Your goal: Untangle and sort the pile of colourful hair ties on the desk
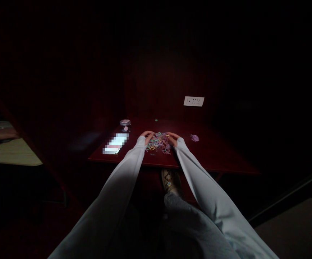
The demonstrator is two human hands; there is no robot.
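Note:
A loose pile of small multicoloured elastic hair bands [159, 142] lies on the dark red desk [212, 158], between my two hands. My left hand [147, 136] rests at the pile's left edge, its fingers curved over the bands and the thumb apart from them. On the opposite side, my right hand [173, 139] has its fingers closed at the pile, with a yellowish band at the fingertips. Further right sits a separate small clump of purple bands [195, 137]. One small green band [156, 120] lies alone near the back of the desk.
To the left stand a clear lidded jar [125, 123] and a lit phone [115, 144] with a blurred screen. A white socket plate [194, 101] is on the back wall. Beyond the left partition, another person's arm [2, 135] rests over a pale tabletop [13, 153].

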